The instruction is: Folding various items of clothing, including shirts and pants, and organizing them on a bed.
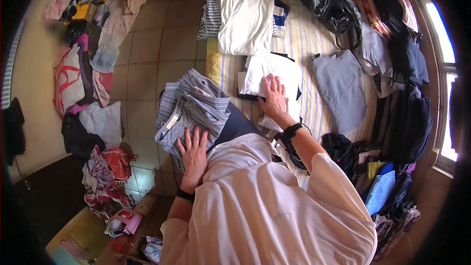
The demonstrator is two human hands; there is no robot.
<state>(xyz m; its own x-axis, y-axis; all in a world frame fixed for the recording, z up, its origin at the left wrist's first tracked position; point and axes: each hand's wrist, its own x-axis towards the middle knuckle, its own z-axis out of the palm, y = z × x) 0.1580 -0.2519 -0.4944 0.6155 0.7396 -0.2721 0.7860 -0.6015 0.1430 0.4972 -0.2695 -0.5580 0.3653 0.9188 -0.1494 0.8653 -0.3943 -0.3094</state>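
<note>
Spread open and flat, gripping nothing, the left hand point(193, 154) rests on one blue-grey plaid garment point(189, 105) bunched in front of the person at near left, while the right hand point(273, 93) lies equally flat on the nearer of two white-topped clothes piles point(248, 24). Left to right, open tiled floor point(144, 78) reaches the bed's left edge, both piles occupy the striped bedsheet point(314, 105), and a bare strip separates them from one grey garment point(341, 88), with a bright window point(442, 32) at far right.

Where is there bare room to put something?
Striped bed shows bare between the white folded clothes and the grey garment. Tiled floor shows between the checked clothes and the clothes at left. By the window, it's crowded with heaped clothes.
</note>
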